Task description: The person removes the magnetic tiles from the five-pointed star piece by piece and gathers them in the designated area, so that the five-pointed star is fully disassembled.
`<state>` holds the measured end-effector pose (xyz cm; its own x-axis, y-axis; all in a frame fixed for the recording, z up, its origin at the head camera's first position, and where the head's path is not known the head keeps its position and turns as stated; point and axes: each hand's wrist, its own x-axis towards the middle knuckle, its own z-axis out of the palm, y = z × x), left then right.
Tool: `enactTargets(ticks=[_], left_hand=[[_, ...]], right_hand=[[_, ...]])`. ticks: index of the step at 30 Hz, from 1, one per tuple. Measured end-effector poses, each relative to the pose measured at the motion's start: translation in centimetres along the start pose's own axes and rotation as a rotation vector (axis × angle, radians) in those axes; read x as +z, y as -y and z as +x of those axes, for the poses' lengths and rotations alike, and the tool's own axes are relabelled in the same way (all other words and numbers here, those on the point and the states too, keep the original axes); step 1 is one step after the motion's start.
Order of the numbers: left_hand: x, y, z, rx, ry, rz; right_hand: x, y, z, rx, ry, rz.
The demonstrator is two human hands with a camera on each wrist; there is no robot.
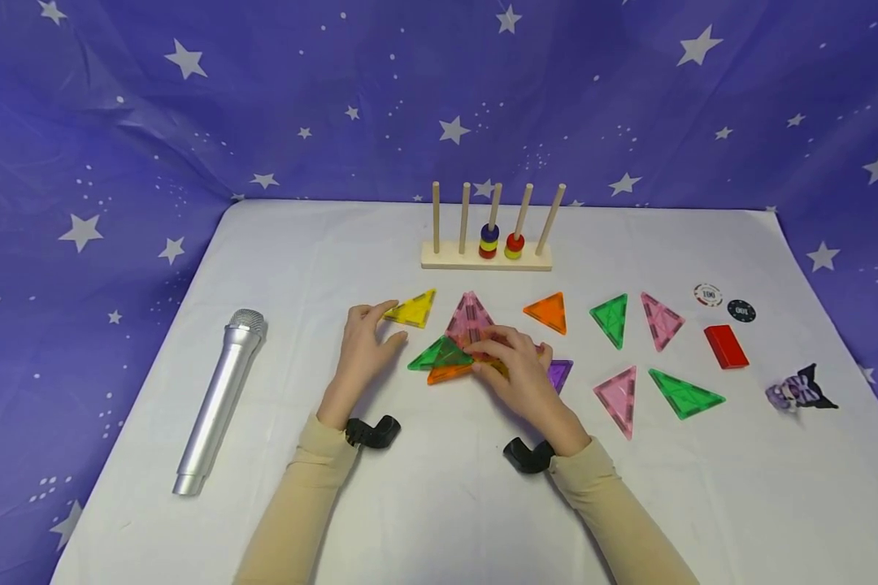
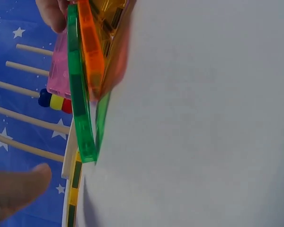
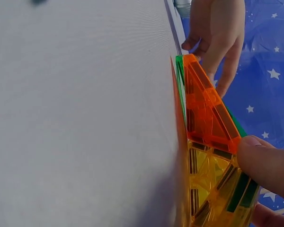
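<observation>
fingers [image 1: 488, 348] (rt) on 1 grn tile [image 1: 439, 353]

Plain tan long sleeves [image 1: 297, 504] wrinkle softly at the cuffs [image 1: 328, 439], with black, bent, blunt-ended wrist cameras [image 1: 382, 432] jutting out beside them.

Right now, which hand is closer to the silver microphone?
Left. The left hand is right of the silver microphone, by a yellow tile; the right hand is farther right, at the tile cluster.
</observation>
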<state>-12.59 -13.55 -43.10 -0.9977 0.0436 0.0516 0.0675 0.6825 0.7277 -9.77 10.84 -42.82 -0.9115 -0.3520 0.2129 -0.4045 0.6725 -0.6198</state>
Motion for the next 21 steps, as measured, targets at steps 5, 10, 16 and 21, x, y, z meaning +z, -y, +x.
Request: enactTargets(ticks=[5,10,16,21], left_hand=[[0.0,-0.5,-1.1,0.144,0.177,-0.025],[0.6,-0.9,-1.6,0.204,0.305,-0.068],[1.1,-1.0,-1.6,0.178,0.286,-0.079],[1.5,-0.9,-1.5,0.172,0.28,-0.085]], right_hand=[[0.0,0.2,0.2,0.005,-0.01,0.006],[0.0,0.3,0.2,0.012,-0.006,-0.003],[0.1,0.0,0.3,0.031,-0.061,0.015],[0.2,-0.4,0.2,0.032,-0.142,0.057]])
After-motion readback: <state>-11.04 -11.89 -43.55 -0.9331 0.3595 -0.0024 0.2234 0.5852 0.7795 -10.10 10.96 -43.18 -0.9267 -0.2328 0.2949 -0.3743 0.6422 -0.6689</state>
